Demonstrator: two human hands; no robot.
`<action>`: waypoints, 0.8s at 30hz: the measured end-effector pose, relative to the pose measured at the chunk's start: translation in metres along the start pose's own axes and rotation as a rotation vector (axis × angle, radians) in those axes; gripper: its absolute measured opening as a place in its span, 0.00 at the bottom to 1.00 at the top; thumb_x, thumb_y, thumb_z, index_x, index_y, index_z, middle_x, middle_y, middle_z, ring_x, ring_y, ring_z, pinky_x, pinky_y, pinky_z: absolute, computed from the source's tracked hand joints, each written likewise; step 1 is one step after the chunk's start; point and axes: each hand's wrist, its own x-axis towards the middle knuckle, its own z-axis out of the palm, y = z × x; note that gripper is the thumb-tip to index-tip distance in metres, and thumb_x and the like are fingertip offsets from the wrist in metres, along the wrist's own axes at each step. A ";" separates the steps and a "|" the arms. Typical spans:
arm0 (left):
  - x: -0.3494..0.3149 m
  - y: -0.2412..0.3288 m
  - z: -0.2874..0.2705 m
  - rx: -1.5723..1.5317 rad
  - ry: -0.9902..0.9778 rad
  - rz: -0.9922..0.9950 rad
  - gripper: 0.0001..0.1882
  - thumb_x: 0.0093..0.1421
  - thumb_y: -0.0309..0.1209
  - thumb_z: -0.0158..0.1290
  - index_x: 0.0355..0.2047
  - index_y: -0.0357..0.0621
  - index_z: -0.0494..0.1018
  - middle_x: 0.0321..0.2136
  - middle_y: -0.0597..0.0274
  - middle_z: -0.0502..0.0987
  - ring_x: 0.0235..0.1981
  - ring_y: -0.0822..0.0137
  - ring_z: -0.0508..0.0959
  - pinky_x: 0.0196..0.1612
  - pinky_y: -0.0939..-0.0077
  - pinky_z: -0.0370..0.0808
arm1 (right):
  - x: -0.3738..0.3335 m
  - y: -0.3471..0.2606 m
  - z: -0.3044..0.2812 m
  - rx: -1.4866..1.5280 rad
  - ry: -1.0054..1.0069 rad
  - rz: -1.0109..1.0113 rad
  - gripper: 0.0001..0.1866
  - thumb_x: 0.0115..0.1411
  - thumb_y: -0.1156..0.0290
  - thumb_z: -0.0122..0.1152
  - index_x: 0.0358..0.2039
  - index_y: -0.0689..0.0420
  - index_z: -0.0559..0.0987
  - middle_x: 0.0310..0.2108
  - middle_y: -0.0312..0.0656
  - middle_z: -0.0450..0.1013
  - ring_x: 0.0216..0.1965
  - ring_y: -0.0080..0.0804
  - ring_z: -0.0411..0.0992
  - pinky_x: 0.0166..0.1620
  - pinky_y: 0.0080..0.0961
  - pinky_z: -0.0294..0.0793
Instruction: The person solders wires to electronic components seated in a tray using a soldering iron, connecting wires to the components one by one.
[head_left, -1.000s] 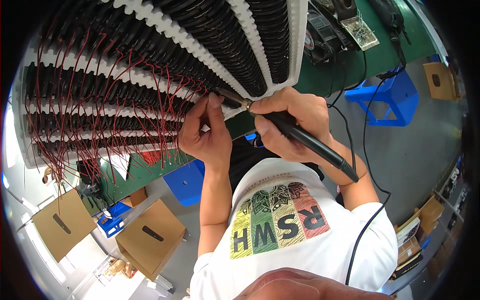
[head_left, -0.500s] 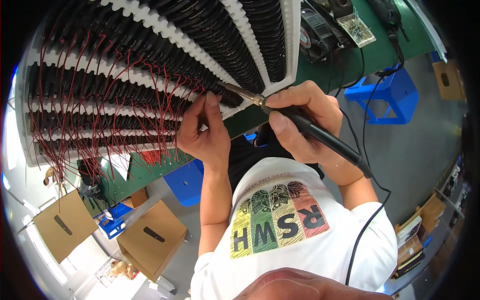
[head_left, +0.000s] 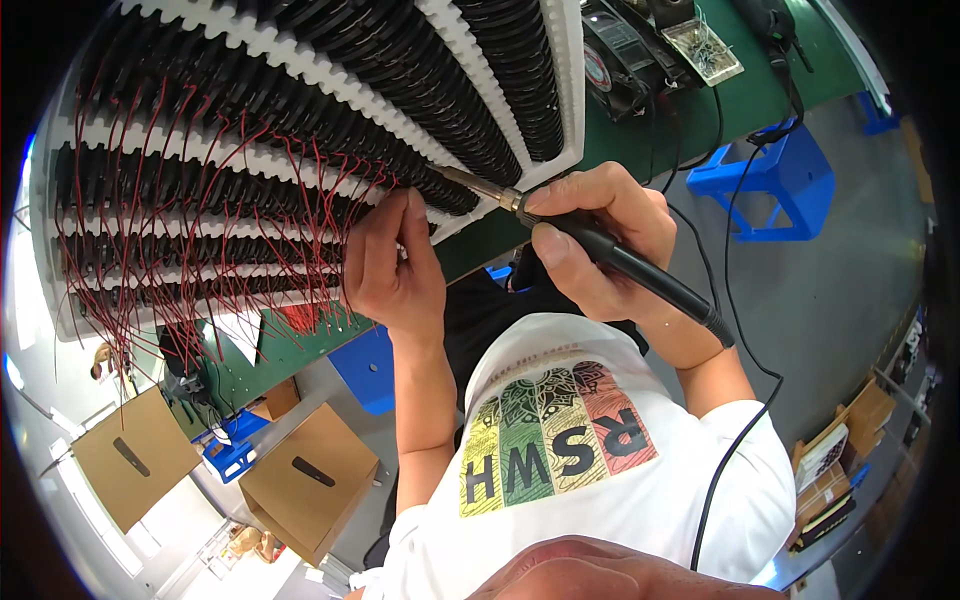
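Observation:
My right hand [head_left: 640,225] grips the black handle of a soldering iron [head_left: 665,285], thumb and index finger near its metal collar. The iron points left, its tip touching or just above a row of black ring-shaped parts [head_left: 400,150]; which one cannot be told. Just left of and below the tip is my left hand [head_left: 395,280], thumb and fingers pinched together at the end of a row of thin red wires [head_left: 345,165]. A red wire seems to run into that pinch, mostly hidden by the fingers. The black parts stand in rows in a white slotted tray [head_left: 575,90].
Right of the tray, a small metal tin [head_left: 703,50] and dark devices [head_left: 620,60] lie on the green table [head_left: 820,70]. The iron's cord [head_left: 735,450] loops down beside my right arm. Blue stools [head_left: 790,185] and cardboard boxes [head_left: 310,480] stand around.
The tray and my left hand have shifted slightly left in the picture. My left fingers have drawn a little down and away from the iron tip. The iron has moved slightly left, still gripped.

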 end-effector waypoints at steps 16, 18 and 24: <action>0.024 0.017 -0.019 0.101 -0.172 -0.035 0.05 0.52 0.21 0.64 0.30 0.41 0.82 0.22 0.65 0.80 0.18 0.71 0.71 0.22 0.79 0.67 | 0.008 0.003 0.007 -0.069 -0.058 0.023 0.10 0.49 0.77 0.63 0.33 0.63 0.79 0.18 0.34 0.73 0.13 0.19 0.59 0.19 0.14 0.59; 0.024 0.018 -0.019 0.107 -0.209 -0.061 0.04 0.52 0.21 0.64 0.29 0.41 0.82 0.21 0.65 0.79 0.17 0.71 0.70 0.22 0.79 0.67 | 0.008 0.003 0.007 -0.068 -0.060 0.024 0.10 0.49 0.77 0.63 0.34 0.63 0.79 0.17 0.33 0.73 0.13 0.19 0.59 0.19 0.14 0.59; 0.025 0.021 -0.016 0.076 -0.199 -0.126 0.03 0.52 0.21 0.63 0.28 0.40 0.82 0.20 0.65 0.78 0.16 0.71 0.69 0.22 0.79 0.66 | 0.009 0.003 0.007 -0.061 -0.057 0.033 0.10 0.49 0.77 0.63 0.34 0.63 0.79 0.17 0.33 0.72 0.13 0.19 0.60 0.19 0.14 0.59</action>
